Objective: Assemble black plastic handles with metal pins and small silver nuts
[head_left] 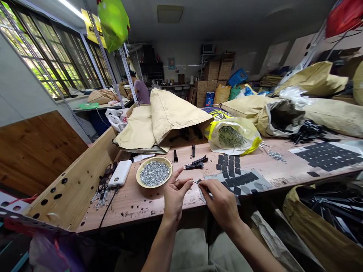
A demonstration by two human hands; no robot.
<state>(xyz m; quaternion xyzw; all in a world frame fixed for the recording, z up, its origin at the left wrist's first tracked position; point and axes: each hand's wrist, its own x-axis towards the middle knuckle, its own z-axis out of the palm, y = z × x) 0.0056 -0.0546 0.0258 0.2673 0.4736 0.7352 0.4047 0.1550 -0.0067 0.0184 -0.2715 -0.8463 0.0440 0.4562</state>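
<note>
Above the front of the workbench, my left hand (176, 192) and my right hand (219, 198) face each other. Between their fingertips runs a thin metal rod (195, 182), perhaps a long screw; each hand pinches one end, and the fingers hide both ends. Left of my hands stands a round bowl (138, 176) full of small shiny metal nuts. Just behind the hands lie black plastic pieces (195, 165), and two more small black pieces stand farther back. Beside my right hand, black pads (241, 180) rest on a grey sheet.
A white power bank (120, 173) with a cable lies at left, near loose bolts (102, 197). Behind are a brown paper sack (178, 113) and a yellow bag (249, 136) holding thin rods. A sack of black parts (300, 223) stands at lower right. A person (141, 91) is in the background.
</note>
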